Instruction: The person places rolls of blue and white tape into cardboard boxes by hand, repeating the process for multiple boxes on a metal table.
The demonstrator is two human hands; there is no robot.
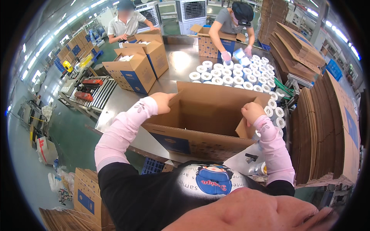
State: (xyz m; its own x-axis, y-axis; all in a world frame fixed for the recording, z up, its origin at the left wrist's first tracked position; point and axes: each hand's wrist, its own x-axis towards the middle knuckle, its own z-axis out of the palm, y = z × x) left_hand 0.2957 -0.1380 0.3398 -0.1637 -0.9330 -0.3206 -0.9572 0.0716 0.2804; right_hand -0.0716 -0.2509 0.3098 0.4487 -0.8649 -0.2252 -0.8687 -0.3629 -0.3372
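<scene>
In front of me on the metal table stands a cardboard box [171, 137], its top open and its inside bare where I can see it. My left hand [163, 102] grips the box's left edge near the far corner, fingers closed on the cardboard. At the right side my right hand [252, 112] is closed on a flap by the rim. Beyond the box many white rolls [227, 80] stand upright in rows, some reaching round its right side.
Two filled boxes [138, 73] stand on the table's left, beside a roller conveyor [98, 94]. Across the table a co-worker [231, 29] handles rolls by another box [208, 43]; a second person [127, 25] stands far left. Stacked flat cardboard [320, 127] rises at the right.
</scene>
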